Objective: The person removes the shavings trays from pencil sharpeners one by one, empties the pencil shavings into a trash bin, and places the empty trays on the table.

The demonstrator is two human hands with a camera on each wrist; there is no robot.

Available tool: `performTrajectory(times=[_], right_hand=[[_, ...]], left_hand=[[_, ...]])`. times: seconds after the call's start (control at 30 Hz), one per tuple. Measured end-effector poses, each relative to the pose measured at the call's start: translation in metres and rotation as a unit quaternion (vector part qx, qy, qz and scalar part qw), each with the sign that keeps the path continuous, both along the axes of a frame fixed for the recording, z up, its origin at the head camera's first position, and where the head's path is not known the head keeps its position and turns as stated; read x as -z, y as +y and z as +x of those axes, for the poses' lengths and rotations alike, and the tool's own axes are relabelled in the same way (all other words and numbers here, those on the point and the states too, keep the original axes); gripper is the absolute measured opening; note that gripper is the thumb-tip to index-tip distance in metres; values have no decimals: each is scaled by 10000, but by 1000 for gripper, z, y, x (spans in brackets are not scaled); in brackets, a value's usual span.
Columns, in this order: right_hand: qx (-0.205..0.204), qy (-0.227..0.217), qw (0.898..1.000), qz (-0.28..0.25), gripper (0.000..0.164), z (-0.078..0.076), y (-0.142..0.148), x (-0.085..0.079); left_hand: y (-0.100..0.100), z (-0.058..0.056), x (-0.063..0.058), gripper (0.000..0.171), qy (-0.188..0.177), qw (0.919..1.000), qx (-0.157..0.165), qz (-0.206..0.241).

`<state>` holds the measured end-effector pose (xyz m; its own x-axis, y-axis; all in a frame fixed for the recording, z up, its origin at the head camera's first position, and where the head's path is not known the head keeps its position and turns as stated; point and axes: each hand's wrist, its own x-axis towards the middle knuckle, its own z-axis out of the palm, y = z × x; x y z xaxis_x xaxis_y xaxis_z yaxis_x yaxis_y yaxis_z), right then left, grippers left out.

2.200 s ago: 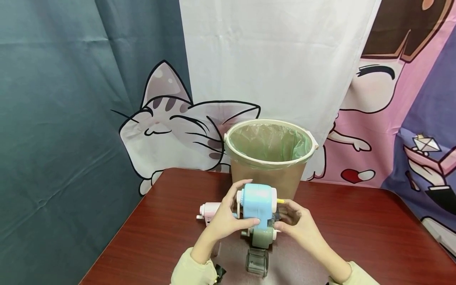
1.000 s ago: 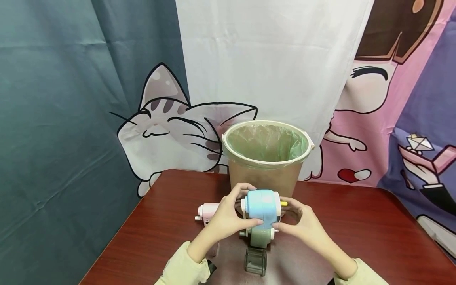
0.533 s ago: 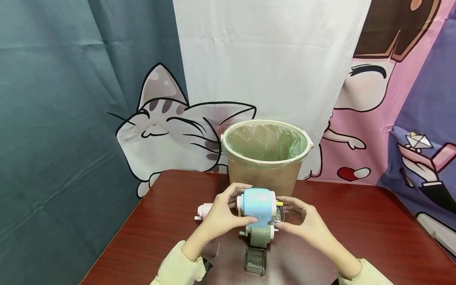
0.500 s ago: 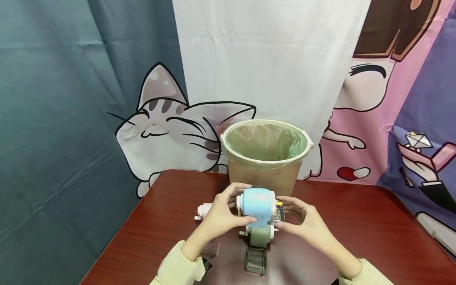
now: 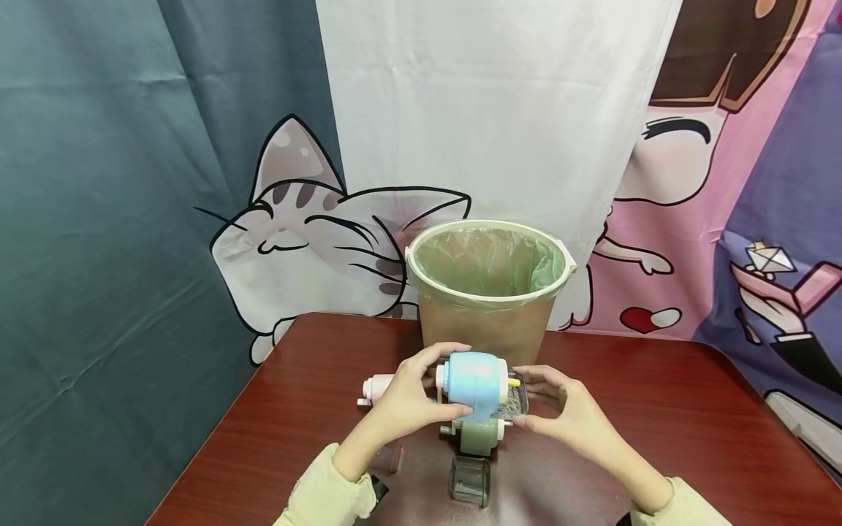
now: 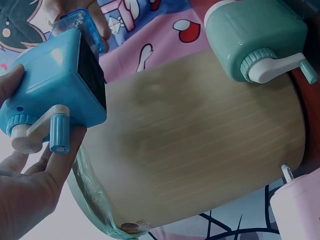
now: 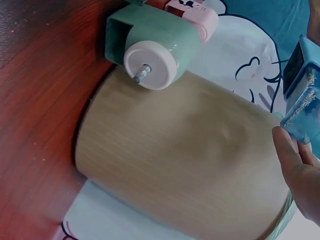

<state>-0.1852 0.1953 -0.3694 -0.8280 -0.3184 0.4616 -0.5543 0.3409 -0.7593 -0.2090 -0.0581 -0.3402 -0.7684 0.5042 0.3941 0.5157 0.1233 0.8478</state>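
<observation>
My left hand grips a blue crank pencil sharpener above the table, thumb in front and fingers behind. In the left wrist view its white crank with a blue handle faces me. A clear shavings drawer sticks out of the sharpener's right side. My right hand pinches this drawer between thumb and fingers. Shavings cling inside the drawer in the right wrist view. A short yellow piece juts from the sharpener's white right end.
A tan bin with a green liner stands behind the hands. On the table are a green sharpener, a dark clear drawer, a pink sharpener partly behind my left hand, and a pinkish clear box.
The clear drawer has slid rightward out of the blue sharpener, with my right hand pinching it. One second ago it was hardly visible. My left hand keeps its grip.
</observation>
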Motion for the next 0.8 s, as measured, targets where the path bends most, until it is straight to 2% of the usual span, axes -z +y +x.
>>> performTrajectory(times=[0.17, 0.37, 0.5, 0.67, 0.8], right_hand=[[-184, -348, 9989, -255, 52, 1, 4, 3], [-114, -504, 9978, -427, 52, 1, 12, 9], [-102, -456, 9980, -417, 52, 0, 17, 13], [-225, -170, 9992, -283, 53, 0, 24, 17], [-254, -88, 9995, -171, 52, 1, 32, 19]], left_hand=[[-4, -2, 2, 68, -8, 10000, 7, 66], [-9, -4, 5, 68, -69, 9998, -162, 56], [-11, -4, 7, 68, -10, 9997, -237, 17], [-9, -5, 10, 70, 78, 9996, -262, 16], [-3, -4, 16, 72, 184, 9990, -364, -188]])
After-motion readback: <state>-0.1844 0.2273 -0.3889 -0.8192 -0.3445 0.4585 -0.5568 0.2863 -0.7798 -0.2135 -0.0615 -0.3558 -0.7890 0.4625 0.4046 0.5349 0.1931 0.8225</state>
